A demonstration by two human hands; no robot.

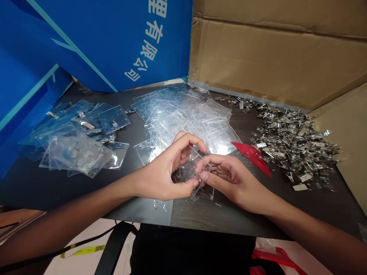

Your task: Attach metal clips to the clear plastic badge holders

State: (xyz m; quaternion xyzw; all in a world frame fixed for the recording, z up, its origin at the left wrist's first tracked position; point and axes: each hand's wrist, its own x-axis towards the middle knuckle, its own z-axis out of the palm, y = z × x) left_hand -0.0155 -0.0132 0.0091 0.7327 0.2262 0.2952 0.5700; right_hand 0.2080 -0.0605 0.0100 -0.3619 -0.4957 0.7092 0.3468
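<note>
A clear plastic badge holder (187,168) is bent in my left hand (164,175), which curls around it with thumb and fingers closed on its edges. My right hand (233,179) pinches at the holder's right corner, on a badge clip whose small metal snap (200,180) shows between the thumbs. The rest of that clip is hidden by fingers. Just beyond my hands lies a heap of clear badge holders (183,118). On the left is another pile of holders (77,149), some with metal clips on them. A large heap of metal badge clips (298,143) lies at the right.
A red flat piece (252,157) lies between the holder heap and the clips. Blue board (114,42) and brown cardboard (272,57) wall in the back of the dark table (195,214). Small clear scraps (160,206) lie near the front edge.
</note>
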